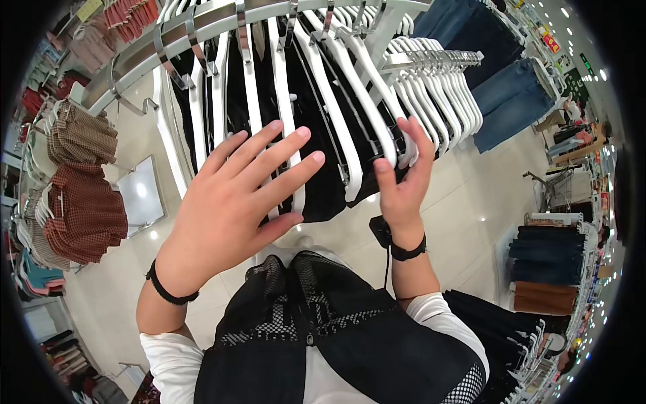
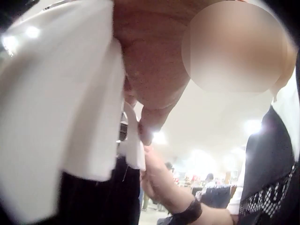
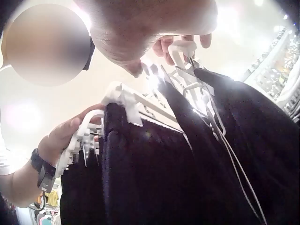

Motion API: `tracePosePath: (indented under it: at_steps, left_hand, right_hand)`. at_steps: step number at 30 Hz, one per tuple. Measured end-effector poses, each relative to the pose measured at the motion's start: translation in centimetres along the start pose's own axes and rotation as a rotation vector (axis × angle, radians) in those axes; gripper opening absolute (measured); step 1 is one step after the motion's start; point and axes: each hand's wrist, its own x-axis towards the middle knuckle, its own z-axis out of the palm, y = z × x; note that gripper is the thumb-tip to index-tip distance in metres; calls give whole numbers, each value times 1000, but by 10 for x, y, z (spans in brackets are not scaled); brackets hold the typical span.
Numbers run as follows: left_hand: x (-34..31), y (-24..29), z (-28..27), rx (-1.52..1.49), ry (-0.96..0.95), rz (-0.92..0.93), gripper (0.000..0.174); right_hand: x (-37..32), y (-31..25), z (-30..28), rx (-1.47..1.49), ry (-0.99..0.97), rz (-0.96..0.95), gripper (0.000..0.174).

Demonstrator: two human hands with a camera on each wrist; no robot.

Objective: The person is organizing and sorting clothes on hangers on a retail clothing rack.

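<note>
White plastic hangers (image 1: 352,180) with black garments (image 1: 323,196) hang close together on a metal rail in front of me. My left hand (image 1: 219,205) spreads flat over several hangers at the left, its fingers pointing forward across them. At the right end of the row is my right hand (image 1: 406,192), thumb and forefinger held apart around the hanger ends. From the right wrist view, this hand's fingers reach behind a white hanger end (image 3: 182,49), while its thumb stays separate. Lower in that view, my left hand (image 3: 68,133) lies behind the hangers at their far side.
The metal rail (image 1: 134,65) curves across the top. Right of it hangs a row of white hangers (image 1: 464,111), with blue jeans (image 1: 515,108) beyond. Checked shirts (image 1: 86,215) hang on the left. Dark skirts or trousers (image 1: 548,259) are at right, above a tiled floor (image 1: 471,236).
</note>
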Motion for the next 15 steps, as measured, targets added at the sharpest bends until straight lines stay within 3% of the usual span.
tracePosePath:
  at_steps: [1,2,4,5,15]
  left_hand:
    - [-1,0,0,-1,-1,-5,80]
    - [-1,0,-1,-2,-3,-7,80]
    - [-4,2,-5,-4,-13,-26,79]
    - [-8,3,-9,-5,-21,-46,79]
    - [-38,-6,-5,95,66,-107,82]
  right_hand:
    - [4,-6,-1,34,14,37,61]
    - [5,-21,-4,294,115,282,58]
    - [7,-22,-9,417,91,258,54]
    - [-6,12,-11,278,-33,-10,53]
    - [-13,6,-1,243,-43,-74,63]
